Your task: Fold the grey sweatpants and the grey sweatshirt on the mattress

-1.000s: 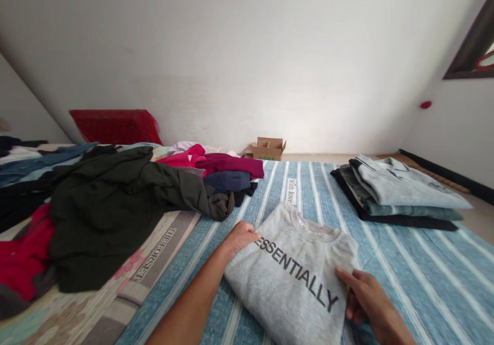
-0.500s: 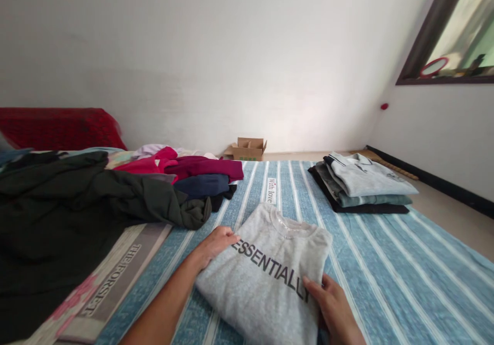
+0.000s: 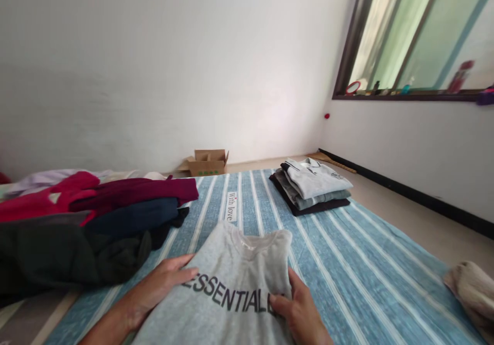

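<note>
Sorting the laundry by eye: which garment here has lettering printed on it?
The folded grey sweatshirt under both hands, printed in dark capitals. The stacked folded clothes and the loose dark and red pile show no print.

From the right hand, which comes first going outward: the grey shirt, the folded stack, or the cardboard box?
1. Grey shirt: under the right hand itself.
2. Folded stack: ahead, slightly right, on the striped sheet.
3. Cardboard box: farthest, by the wall.
</note>
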Motion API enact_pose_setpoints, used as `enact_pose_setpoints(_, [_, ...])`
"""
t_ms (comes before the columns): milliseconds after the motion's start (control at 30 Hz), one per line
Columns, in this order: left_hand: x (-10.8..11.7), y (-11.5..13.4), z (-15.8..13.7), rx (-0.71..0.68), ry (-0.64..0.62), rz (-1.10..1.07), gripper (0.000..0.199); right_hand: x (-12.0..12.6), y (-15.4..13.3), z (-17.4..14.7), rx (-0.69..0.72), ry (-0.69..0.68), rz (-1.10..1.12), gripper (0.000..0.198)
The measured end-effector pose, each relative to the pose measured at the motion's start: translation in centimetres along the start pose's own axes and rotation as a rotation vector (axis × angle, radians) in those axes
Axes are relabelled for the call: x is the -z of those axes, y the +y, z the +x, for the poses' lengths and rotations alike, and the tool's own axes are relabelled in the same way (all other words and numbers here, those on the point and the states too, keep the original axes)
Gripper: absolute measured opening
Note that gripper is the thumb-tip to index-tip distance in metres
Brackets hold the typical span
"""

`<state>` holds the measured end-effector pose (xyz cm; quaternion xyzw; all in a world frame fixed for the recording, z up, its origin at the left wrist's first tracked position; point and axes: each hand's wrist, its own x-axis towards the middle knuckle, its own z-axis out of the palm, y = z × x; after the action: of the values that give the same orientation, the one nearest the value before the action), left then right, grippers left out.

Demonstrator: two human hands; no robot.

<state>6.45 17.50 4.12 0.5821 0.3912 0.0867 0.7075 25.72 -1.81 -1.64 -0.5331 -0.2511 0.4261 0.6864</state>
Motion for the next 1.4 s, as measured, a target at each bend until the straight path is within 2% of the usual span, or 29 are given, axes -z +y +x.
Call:
enact_pose_setpoints(200, [-3.6, 1.4, -0.1, -0.032, 0.078, -0.136, 0.065, 2.5, -4.7, 0.7, -0.059, -0.133, 0.004, 0.057])
enact_pose_setpoints(367, [-6.3, 3.7, 1.8, -0.028, -0.012, -0.143, 0.07, 6.1, -9.7, 3.1, -0.071, -0.224, -0.075, 0.052])
enact_pose_setpoints(500, [-8.8, 7.4, 4.7, -0.129, 0.025, -0.13, 0.074, 9.2, -15.3, 7.8, -0.046, -0.296, -0.205, 0.052])
enact_pose_setpoints(600, [-10.8, 12.0, 7.5, -0.287, 0.045, -0.114, 0.066, 11.0, -20.6, 12.5, -0.007, -0.389, -0.245, 0.051])
enact_pose_setpoints(667, [-12.2, 15.6, 9.9, -0.439, 0.071, -0.133, 0.057, 12.1, -24.4, 16.0, 0.01, -0.351, -0.294, 0.048])
enact_pose_setpoints(733, [-13.6, 19.1, 12.8, -0.561, 0.091, -0.141, 0.048, 13.4, -28.0, 19.5, 0.083, -0.209, -0.362, 0.041])
enact_pose_setpoints(800, [-15.4, 21.6, 16.3, -0.668, 0.116, -0.172, 0.045, 15.1, -30.6, 23.0, 0.17, -0.085, -0.436, 0.034])
enact_pose_setpoints(833, [-16.4, 22.3, 18.3, -0.711, 0.118, -0.205, 0.044, 16.1, -31.3, 24.7, 0.17, -0.036, -0.512, 0.03])
enact_pose_setpoints(867, [-17.5, 22.5, 20.3, -0.723, 0.141, -0.254, 0.043, 17.2, -31.5, 26.2, 0.167, 0.04, -0.609, 0.025])
enact_pose_setpoints(933, [-19.9, 21.4, 24.5, -0.582, 0.259, -0.331, 0.039, 19.5, -30.5, 28.8, 0.155, 0.207, -0.772, 0.016])
enact_pose_setpoints(1033, [-22.7, 17.5, 29.6, -0.431, 0.324, -0.315, 0.029, 23.0, -26.0, 31.2, 0.112, 0.362, -0.907, 0.005])
enact_pose_setpoints(1100, [-23.6, 14.9, 31.7, -0.368, 0.349, -0.305, 0.023, 25.1, -22.6, 32.0, 0.099, 0.433, -0.987, 0.006])
enact_pose_setpoints(1167, [-23.7, 13.5, 32.6, -0.348, 0.346, -0.307, 0.021, 26.6, -20.3, 32.5, 0.108, 0.469, -1.04, 0.003])
enact_pose_setpoints(1233, [-23.4, 13.4, 32.8, -0.352, 0.332, -0.315, 0.021, 27.6, -19.7, 33.0, 0.129, 0.49, -1.086, 0.006])
enact_pose_setpoints(1400, [-23.4, 15.8, 32.7, -0.423, 0.363, -0.332, 0.025, 27.5, -22.9, 34.5, 0.198, 0.524, -1.239, 0.012])
